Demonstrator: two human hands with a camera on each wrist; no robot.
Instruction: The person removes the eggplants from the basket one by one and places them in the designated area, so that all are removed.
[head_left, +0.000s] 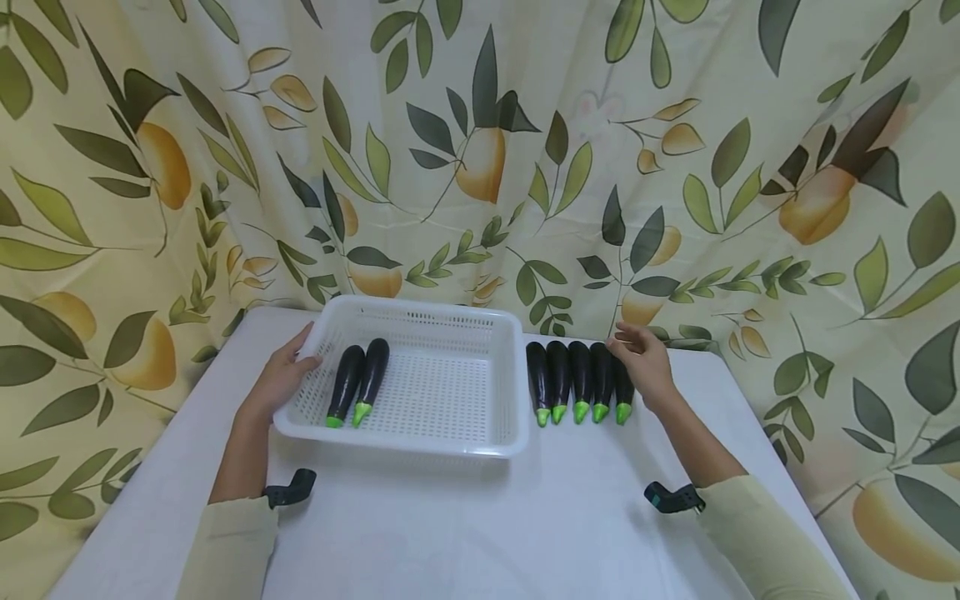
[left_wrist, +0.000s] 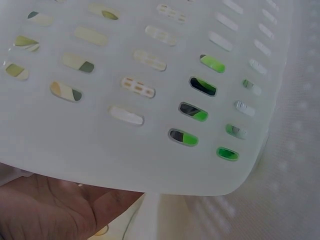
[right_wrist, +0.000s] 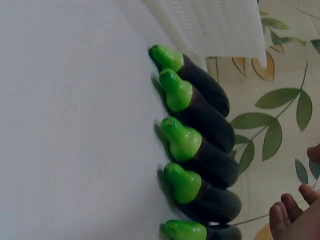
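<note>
A white plastic basket (head_left: 442,442) with slotted walls stands on the left half of the table, two dark eggplants (head_left: 347,385) lying side by side in its left part. At its left side, my left hand (head_left: 281,375) grips the rim, thumb on top; the left wrist view shows the palm (left_wrist: 45,210) beside the basket wall (left_wrist: 75,130). Several more eggplants (head_left: 581,379) with green stem ends lie in a row right of the basket. Over the far end of the rightmost eggplant (head_left: 623,392) hovers my right hand (head_left: 647,362), fingers loosely bent, holding nothing.
A white cloth covers the table (head_left: 450,533). Behind it hangs a leaf-and-fruit patterned curtain (head_left: 480,167), close to the table's back edge. The eggplant row sits right up against the basket's right side.
</note>
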